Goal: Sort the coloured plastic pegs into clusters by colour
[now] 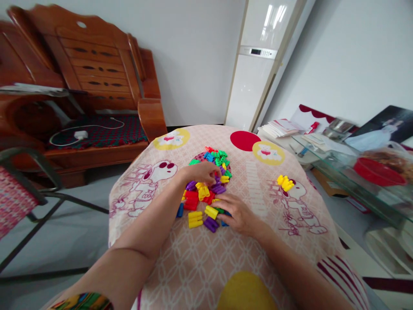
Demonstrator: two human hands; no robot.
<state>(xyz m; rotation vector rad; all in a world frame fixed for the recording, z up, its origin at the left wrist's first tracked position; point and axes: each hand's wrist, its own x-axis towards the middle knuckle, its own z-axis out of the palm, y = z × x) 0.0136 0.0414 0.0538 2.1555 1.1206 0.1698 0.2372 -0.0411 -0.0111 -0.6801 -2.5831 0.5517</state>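
A pile of coloured plastic toy building pieces lies in the middle of the round table. My left hand [204, 172] reaches over the pile, its fingers bent down and drawn together; what they hold, if anything, is hidden. Beneath it are a yellow piece [203, 191] and a red piece [191, 200]. Lower down, my right hand [239, 214] rests on the pile's near right edge with fingers stretched out, next to a yellow piece [211, 212] and a purple piece [211, 224]. Green pieces [222, 159] sit beyond my left hand. Several yellow pieces [285, 183] lie apart at the right.
A patterned cloth [200, 267] covers the table. To the left stand a wooden bench [93, 64] and a metal-framed chair [19, 189]. A tall white air conditioner [248, 82] is behind. At right, a glass shelf [348, 172] carries a red basket [379, 171] and papers.
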